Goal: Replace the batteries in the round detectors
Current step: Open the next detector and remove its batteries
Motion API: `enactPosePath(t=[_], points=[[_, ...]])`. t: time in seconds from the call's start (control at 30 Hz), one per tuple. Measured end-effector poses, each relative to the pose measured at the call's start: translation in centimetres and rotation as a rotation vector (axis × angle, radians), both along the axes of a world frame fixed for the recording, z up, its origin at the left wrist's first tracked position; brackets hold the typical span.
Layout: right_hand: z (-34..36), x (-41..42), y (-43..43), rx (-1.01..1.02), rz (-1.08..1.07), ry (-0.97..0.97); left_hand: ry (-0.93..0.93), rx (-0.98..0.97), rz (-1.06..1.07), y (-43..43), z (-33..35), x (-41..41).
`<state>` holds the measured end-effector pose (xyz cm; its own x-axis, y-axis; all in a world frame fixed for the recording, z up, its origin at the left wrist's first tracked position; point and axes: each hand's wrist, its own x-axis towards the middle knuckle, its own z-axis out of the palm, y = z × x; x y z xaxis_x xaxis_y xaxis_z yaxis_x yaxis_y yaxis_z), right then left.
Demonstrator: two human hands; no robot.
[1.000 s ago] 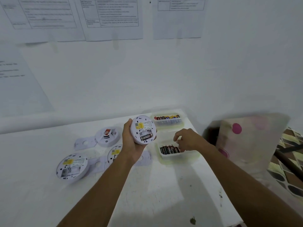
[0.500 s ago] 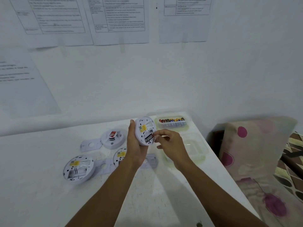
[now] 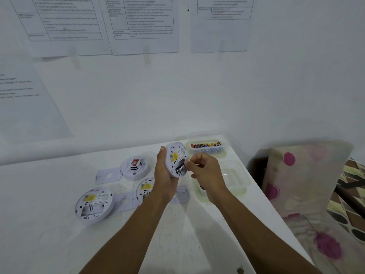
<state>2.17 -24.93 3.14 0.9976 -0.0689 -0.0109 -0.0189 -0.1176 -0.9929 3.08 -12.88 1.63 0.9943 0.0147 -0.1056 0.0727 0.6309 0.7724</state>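
A: From the head view, where do we have the detector (image 3: 176, 155)?

B: Off the table (image 3: 49, 194), lifted over its far right part. Our left hand (image 3: 165, 176) grasps it by the rim, thumb along the far edge, with the open back turned toward our right hand (image 3: 206, 172).

A: And the battery (image 3: 180, 168)?

B: It lies in the bay on the lower half of the back. Its long axis runs across the disc, from our left palm out toward the right fingers (image 3: 190, 165), so its end points at them.

A: What are those fingers doing?

B: They are curled, with thumb and forefinger pinched against the battery's right end at the bay's edge. We cannot tell whether a second cell is hidden inside the pinch.

A: So the coming move?

B: We judge it is a push along that axis and down into the bay. The right hand is nearer, and the left only steadies the detector. A slip would tip the battery out over the table's right edge.

A: Supply?

B: The battery tub (image 3: 225, 154) sits at the far right corner, just beyond the detector. The open detector (image 3: 93, 204) waits nearer the left edge.
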Motion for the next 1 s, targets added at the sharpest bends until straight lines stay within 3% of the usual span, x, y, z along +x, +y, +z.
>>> enactPosePath(t=[0.2, 0.43, 0.63, 0.8, 0.9, 1.0], points=[[1.5, 1.2, -3.9, -0.003, 0.050, -0.060, 0.001, -0.088, -0.021, -0.1, 0.3, -0.1], [1.1, 4.5, -10.4, -0.821, 0.223, 0.103, 0.041, -0.125, -0.014, -0.4, -0.2, -0.2], [-1.1, 5.3, -9.8, -1.034, 0.334, 0.203, 0.043, -0.127, -0.007, -0.4, -0.5, -0.3], [-1.5, 5.2, -10.1, -0.927, 0.284, 0.194, 0.050, -0.128, 0.008, 0.3, -0.7, -0.4], [-0.7, 4.7, -9.5, -0.887, 0.263, 0.046, 0.049, -0.121, 0.003, 1.0, -0.6, -0.4], [0.3, 3.8, -6.9, -0.673, 0.310, -0.098, 0.033, -0.126, -0.025, 2.0, -0.2, -0.7]])
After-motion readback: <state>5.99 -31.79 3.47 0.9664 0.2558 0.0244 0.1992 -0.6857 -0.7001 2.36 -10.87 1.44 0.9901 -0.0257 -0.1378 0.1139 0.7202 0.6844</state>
